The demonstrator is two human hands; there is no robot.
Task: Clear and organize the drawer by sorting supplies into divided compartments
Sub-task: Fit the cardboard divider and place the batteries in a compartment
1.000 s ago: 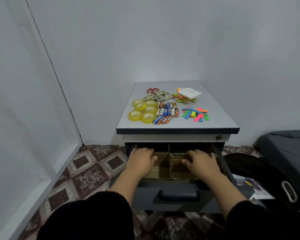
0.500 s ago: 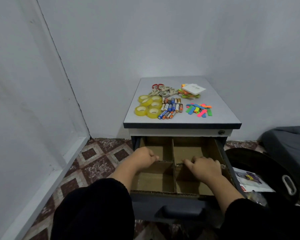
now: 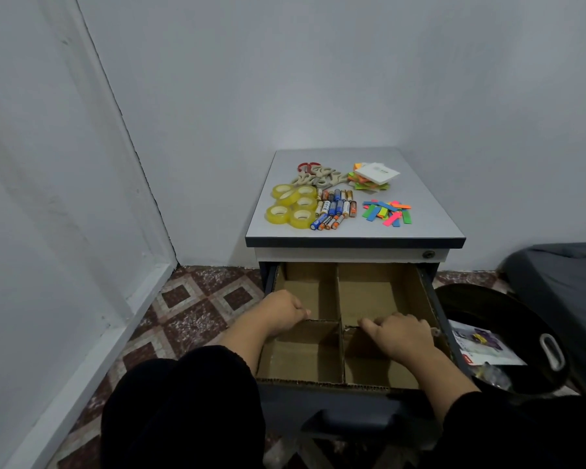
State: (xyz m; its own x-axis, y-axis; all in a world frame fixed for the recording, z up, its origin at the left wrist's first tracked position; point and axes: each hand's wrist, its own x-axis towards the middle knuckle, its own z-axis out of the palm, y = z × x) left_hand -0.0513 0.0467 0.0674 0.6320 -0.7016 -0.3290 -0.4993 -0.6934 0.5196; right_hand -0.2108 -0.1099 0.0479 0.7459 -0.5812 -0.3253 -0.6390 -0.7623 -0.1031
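Cardboard divider (image 3: 322, 320), crosswise under both our hands: left hand (image 3: 279, 313) and right hand (image 3: 400, 335) curl over it; supplies (image 3: 332, 206) lie beyond, on the desk (image 3: 420, 211).

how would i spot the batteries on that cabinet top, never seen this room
Look at the grey cabinet top above the open drawer. Near its front edge, the batteries lie between yellow tape rolls and bright paper strips: small multicoloured cylinders.
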